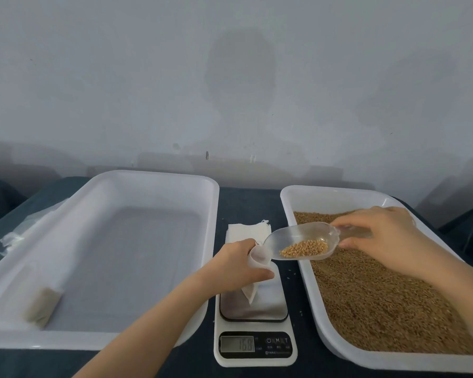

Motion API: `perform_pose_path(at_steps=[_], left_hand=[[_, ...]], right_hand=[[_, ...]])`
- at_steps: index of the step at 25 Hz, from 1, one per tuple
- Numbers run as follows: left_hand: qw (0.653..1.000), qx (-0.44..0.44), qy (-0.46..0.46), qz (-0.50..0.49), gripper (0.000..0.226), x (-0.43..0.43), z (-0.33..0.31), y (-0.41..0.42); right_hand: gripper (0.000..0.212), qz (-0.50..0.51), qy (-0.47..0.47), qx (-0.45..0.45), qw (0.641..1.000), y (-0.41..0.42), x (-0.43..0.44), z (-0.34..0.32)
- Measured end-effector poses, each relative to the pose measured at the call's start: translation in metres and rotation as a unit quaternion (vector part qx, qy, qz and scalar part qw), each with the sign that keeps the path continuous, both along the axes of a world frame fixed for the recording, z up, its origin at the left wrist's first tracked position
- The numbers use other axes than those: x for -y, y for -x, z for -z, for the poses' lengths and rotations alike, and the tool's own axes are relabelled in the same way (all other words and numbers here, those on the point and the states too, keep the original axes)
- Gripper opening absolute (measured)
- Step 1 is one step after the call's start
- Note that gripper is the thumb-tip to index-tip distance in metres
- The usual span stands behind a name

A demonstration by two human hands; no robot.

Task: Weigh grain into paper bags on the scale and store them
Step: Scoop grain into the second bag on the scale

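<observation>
Scale (254, 320) at the desk's front edge carries the paper bag (250, 291), gripped by the left hand (238, 264); the right hand (388, 236) pinches the scoop (292, 237) of grain (305, 248). Hasty tipping may miss the bag's mouth.

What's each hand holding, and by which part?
The left hand grips the white bag near its open top; the right hand pinches the clear scoop by its handle.

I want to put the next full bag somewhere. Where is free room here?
Most of the left tray's floor is bare, from its far wall to the filled bag in the near left corner. Crowded: the gap between the trays, taken by the scale, the empty bags and the left hand.
</observation>
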State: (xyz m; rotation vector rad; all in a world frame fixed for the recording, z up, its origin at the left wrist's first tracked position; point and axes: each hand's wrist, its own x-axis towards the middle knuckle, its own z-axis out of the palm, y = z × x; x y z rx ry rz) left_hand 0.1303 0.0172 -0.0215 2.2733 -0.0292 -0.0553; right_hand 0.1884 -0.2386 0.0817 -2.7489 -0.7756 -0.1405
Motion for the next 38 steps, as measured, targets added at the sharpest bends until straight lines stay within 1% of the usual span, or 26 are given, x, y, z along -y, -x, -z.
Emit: perform_pose_path(at_steps=[3, 5, 7, 11, 15, 19, 22, 24, 26, 28, 31, 34, 38], left_hand=[[1.000, -0.003, 0.000, 0.000, 0.043, 0.000, 0.001, -0.001], [1.000, -0.002, 0.004, -0.002, 0.042, 0.000, 0.002, -0.001], [1.000, -0.001, 0.009, -0.001, 0.040, 0.001, 0.001, -0.001], [1.000, 0.000, 0.018, 0.003, 0.037, 0.001, 0.000, 0.000], [1.000, 0.005, 0.021, 0.002, 0.041, 0.002, -0.002, 0.000], [1.000, 0.014, 0.010, -0.018, 0.044, 0.002, -0.003, 0.000], [0.999, 0.013, 0.002, -0.031, 0.038, 0.002, -0.004, 0.000], [0.999, 0.011, -0.002, -0.031, 0.038, 0.002, -0.004, 0.001], [0.999, 0.014, -0.005, -0.030, 0.041, 0.001, -0.003, 0.001], [0.999, 0.011, -0.002, -0.031, 0.044, 0.001, -0.002, 0.000], [1.000, 0.008, -0.001, -0.028, 0.044, 0.002, -0.001, -0.002], [1.000, 0.009, 0.002, -0.027, 0.044, 0.001, -0.001, -0.002], [1.000, 0.009, 0.003, -0.026, 0.046, 0.000, 0.000, -0.003]], right_hand=[[0.028, -0.020, 0.034, 0.062, 0.997, 0.000, -0.011, -0.003], [0.028, -0.025, 0.079, 0.092, 0.992, -0.001, -0.018, -0.005], [0.031, -0.031, 0.117, 0.106, 0.987, -0.002, -0.025, -0.007], [0.032, -0.052, 0.157, 0.128, 0.978, 0.000, -0.036, -0.011], [0.025, -0.065, 0.198, 0.157, 0.965, 0.002, -0.045, -0.019], [0.026, -0.078, 0.239, 0.191, 0.949, 0.003, -0.056, -0.026], [0.025, -0.099, 0.241, 0.224, 0.939, 0.010, -0.064, -0.028], [0.025, -0.126, 0.246, 0.284, 0.918, 0.015, -0.067, -0.027], [0.031, -0.142, 0.209, 0.356, 0.900, 0.018, -0.067, -0.025], [0.034, -0.151, 0.194, 0.401, 0.882, 0.021, -0.065, -0.021], [0.034, -0.158, 0.190, 0.422, 0.872, 0.024, -0.063, -0.020], [0.036, -0.148, 0.183, 0.419, 0.877, 0.025, -0.062, -0.021], [0.031, -0.142, 0.175, 0.418, 0.880, 0.025, -0.061, -0.021]])
